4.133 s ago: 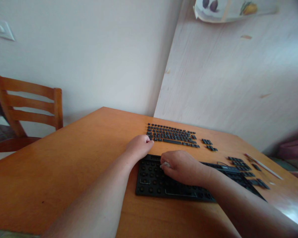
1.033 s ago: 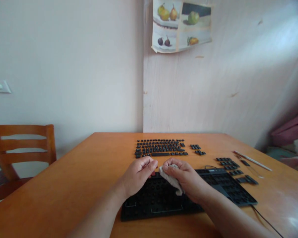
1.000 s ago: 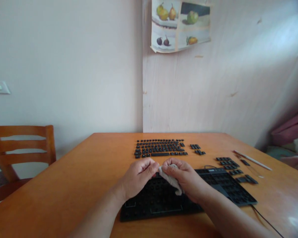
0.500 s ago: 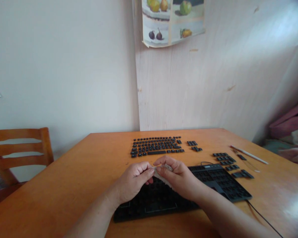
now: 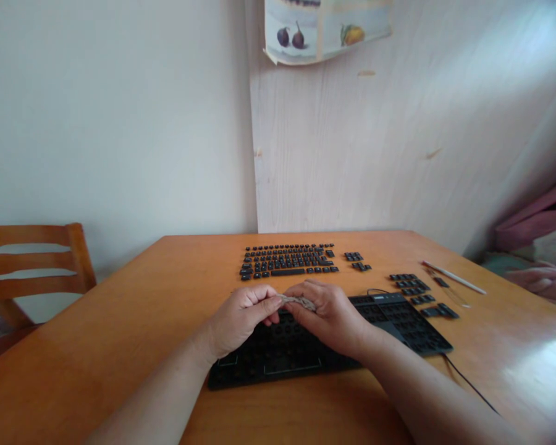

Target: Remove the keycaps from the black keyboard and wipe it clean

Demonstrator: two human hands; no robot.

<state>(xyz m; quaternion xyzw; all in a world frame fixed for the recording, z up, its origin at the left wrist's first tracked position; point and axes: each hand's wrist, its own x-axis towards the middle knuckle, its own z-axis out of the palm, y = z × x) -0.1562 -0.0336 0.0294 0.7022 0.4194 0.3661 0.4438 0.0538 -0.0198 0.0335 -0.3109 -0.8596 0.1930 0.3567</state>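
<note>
A small greyish cloth (image 5: 301, 301) is stretched between my two hands above the keyboard. My left hand (image 5: 248, 315) is closed, pinching one end of it between thumb and forefinger. Wrapped round the other end is my right hand (image 5: 327, 315), also closed, hiding most of the cloth. Beneath them lies a black keyboard base (image 5: 301, 358) with its keycaps off, partly covered by the hands and right forearm. Behind it the loose black keycaps (image 5: 287, 259) are set out in rows in keyboard order, with a long space bar (image 5: 287, 272) at their front.
More keycaps (image 5: 410, 284) lie in groups to the right. Beyond them are a thin white-and-red stick (image 5: 454, 277) and a fine wire tool (image 5: 449, 293). A black cable (image 5: 470, 383) runs off the keyboard's right side. A wooden chair (image 5: 32, 266) stands left of the table (image 5: 134, 321).
Earlier my right hand was down on the keyboard base with the cloth, the left at its upper left corner. Now both hands are together, the cloth drawn between them. The view has shifted.
</note>
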